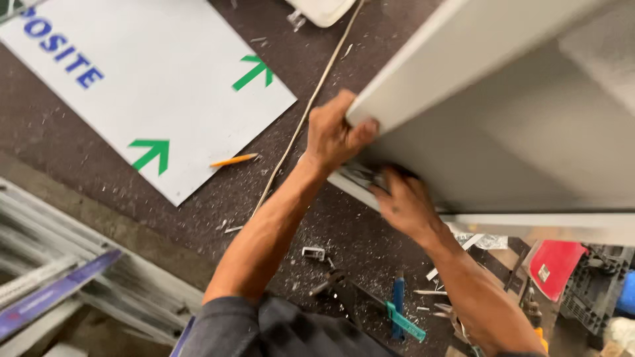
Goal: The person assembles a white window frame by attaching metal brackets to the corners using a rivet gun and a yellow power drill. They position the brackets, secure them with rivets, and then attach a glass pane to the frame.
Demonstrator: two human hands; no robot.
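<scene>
White panel (522, 125): tilted, its corner lifted off the work surface (79, 145).
Left hand (333, 135): clamped on the corner.
Right hand (405, 205): fingers hidden beneath; grip unclear.
Risk: panel could slip and pinch them.

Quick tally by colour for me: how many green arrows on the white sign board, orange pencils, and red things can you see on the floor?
Green arrows on the white sign board: 2
Orange pencil: 1
Red container: 1
Total: 4

Smooth, matt grey panel (503, 125) – sheet-like; white signboard (152, 86) faintly glossy; dark floor (59, 139) rough, gritty – strewn with bright metal shavings (360, 248).
</scene>
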